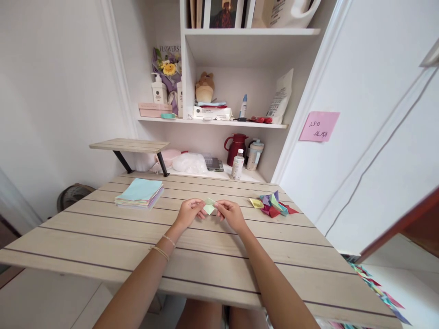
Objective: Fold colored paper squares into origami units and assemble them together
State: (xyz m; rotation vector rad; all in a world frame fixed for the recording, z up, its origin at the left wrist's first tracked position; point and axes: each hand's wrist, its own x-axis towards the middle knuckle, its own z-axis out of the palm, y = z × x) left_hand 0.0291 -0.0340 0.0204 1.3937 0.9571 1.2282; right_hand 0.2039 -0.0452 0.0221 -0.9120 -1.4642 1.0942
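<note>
A small light green folded paper is held between my two hands, over the middle of the table. My left hand pinches its left side with thumb and fingers. On the other side, my right hand grips the right corner the same way. The paper has a pointed lower end and visible creases. To the left lies a stack of square paper sheets with a light blue one on top. Off to the right is a pile of folded paper pieces in purple, green, yellow, red and blue.
The slatted wooden table carries a small raised shelf at its back left. Behind it, a plastic bottle, a red jug and a tumbler stand in the cabinet. More colourful folded paper shows below the table's right edge.
</note>
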